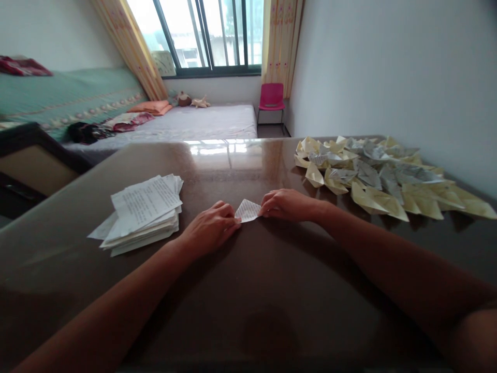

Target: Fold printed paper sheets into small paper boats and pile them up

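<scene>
A small folded piece of printed paper point(247, 211) stands between my two hands over the middle of the table. Its top comes to a point and lines of text cross it. My left hand point(217, 224) pinches its left corner between thumb and fingers. On the other side, the fingers of my right hand point(285, 204) are closed on the right corner. Both hands stay low, close to the brown table top point(240, 290).
Left of my hands lies a stack of printed sheets point(145, 207). Many folded paper boats point(368, 194), cream and white, crowd the table's right side by the wall. Beyond the table are a bed point(209, 120) and a pink chair point(272, 97).
</scene>
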`<state>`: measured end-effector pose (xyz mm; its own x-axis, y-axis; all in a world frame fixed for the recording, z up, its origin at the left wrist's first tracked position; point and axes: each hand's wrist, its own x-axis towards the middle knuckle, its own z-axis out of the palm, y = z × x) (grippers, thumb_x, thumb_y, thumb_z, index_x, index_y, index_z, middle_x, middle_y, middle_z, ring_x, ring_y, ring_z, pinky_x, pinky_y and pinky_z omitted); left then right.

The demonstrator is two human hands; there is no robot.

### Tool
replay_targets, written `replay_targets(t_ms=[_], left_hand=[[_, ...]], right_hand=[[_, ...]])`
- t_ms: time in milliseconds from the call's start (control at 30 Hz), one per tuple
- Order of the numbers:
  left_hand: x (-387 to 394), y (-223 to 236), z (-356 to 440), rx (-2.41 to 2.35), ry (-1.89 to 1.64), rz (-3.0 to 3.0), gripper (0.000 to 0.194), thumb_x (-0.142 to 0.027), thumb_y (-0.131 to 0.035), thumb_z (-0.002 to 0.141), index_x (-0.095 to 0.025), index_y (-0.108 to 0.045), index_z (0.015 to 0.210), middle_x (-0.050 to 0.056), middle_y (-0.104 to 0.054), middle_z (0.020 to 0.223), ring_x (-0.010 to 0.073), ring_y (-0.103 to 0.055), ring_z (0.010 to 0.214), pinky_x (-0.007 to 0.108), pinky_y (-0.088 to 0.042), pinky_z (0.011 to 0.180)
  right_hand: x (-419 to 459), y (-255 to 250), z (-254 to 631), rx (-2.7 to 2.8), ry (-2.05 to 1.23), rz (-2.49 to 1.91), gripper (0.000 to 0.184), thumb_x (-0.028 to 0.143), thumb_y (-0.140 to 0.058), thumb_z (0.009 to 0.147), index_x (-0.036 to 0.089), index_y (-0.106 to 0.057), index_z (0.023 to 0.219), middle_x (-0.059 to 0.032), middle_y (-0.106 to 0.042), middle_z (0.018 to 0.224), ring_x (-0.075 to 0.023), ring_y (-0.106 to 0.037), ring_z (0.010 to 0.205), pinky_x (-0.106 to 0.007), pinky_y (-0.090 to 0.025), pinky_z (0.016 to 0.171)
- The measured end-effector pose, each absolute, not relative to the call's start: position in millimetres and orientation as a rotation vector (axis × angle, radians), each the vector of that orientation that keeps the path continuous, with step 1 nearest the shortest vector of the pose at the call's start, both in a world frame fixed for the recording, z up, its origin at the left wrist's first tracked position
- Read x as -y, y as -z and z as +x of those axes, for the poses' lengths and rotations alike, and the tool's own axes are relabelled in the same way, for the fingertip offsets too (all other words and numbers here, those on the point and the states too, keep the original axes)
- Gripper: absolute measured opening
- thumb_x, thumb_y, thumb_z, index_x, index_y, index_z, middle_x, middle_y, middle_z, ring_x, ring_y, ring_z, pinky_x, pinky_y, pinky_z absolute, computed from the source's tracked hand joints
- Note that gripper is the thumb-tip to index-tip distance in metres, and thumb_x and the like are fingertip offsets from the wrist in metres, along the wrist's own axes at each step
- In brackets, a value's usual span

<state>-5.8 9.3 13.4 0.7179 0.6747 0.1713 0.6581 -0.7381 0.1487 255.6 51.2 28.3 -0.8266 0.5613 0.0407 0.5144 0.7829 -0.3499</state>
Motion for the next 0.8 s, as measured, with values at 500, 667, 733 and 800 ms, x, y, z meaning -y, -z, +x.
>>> replay_targets(t_ms=[500, 667, 733, 800], left_hand=[[-14.2, -5.2, 1.2, -1.583, -0.352, 2.489, 0.037, -0.046, -0.037, 0.093, -0.022, -0.06, 0.075, 0.001, -0.061, 0.084, 0.015, -0.058, 0.07, 0.026, -0.039, 0.061], [-15.5, -3.3, 0.1, -1.598, -0.299, 2.496, 0.034, -0.046, -0.04, 0.091, -0.023, -0.061, 0.079, 0.0, -0.059, 0.095, 0.014, -0.058, 0.069, 0.027, -0.039, 0.061], [-15.9, -3.2, -0.4, -1.609, -0.28, 2.501, 0.032, -0.046, -0.042, 0.091, -0.022, -0.06, 0.079, 0.001, -0.059, 0.098, 0.0141, -0.058, 0.069, 0.027, -0.04, 0.062], [-16.1, -3.1, -0.7, -1.621, -0.253, 2.505, 0.032, -0.046, -0.042, 0.091, -0.022, -0.059, 0.078, 0.001, -0.058, 0.1, 0.014, -0.058, 0.069, 0.027, -0.04, 0.062]], right_hand=[[-62.6, -9.0, 247.7, 2.418, -0.689, -1.307, 0.015, 0.03, -0.063, 0.081, 0.017, -0.068, 0.086, -0.0001, -0.067, 0.073, -0.0106, -0.057, 0.064, -0.02, -0.038, 0.06], [-61.9, -9.8, 246.3, 2.42, -0.636, -1.359, 0.013, 0.029, -0.064, 0.08, 0.017, -0.068, 0.084, 0.0005, -0.066, 0.07, -0.0104, -0.056, 0.062, -0.02, -0.037, 0.057], [-61.5, -12.3, 246.5, 2.429, -0.631, -1.379, 0.012, 0.028, -0.064, 0.08, 0.017, -0.068, 0.084, 0.0002, -0.066, 0.071, -0.0109, -0.057, 0.063, -0.02, -0.037, 0.058], [-60.7, -15.6, 246.8, 2.446, -0.637, -1.387, 0.011, 0.025, -0.062, 0.081, 0.018, -0.069, 0.084, -0.0002, -0.067, 0.072, -0.0115, -0.058, 0.065, -0.02, -0.038, 0.06]])
